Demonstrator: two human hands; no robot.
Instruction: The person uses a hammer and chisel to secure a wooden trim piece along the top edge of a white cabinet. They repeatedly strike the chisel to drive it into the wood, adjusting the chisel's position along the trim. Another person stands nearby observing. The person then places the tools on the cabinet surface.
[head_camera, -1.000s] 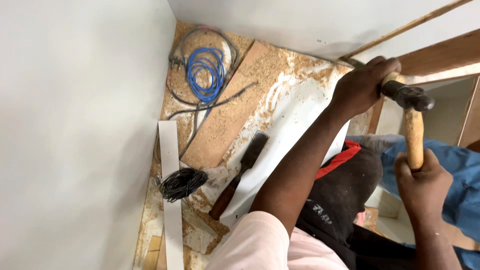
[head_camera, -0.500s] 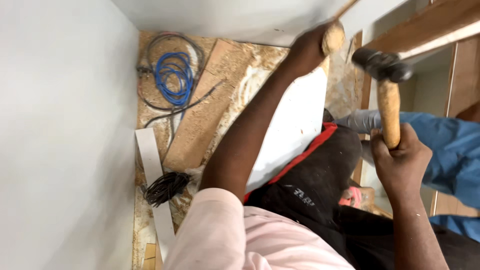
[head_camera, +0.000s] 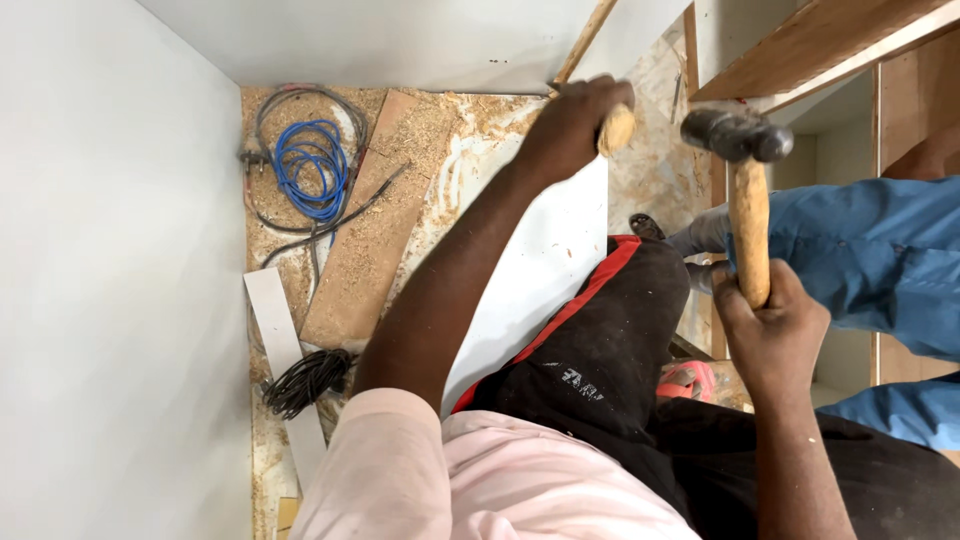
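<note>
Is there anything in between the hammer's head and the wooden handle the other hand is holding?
Nothing visible. The hammer, gripped low on its wooden shaft by the right hand, has its dark head just right of the round wooden handle end that the left hand grips. Only a small open gap separates them.

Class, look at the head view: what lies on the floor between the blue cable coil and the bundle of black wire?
In the head view, a sawdust-covered wooden board lies between the blue cable coil and black wire bundle, with a white strip beside it.
</note>
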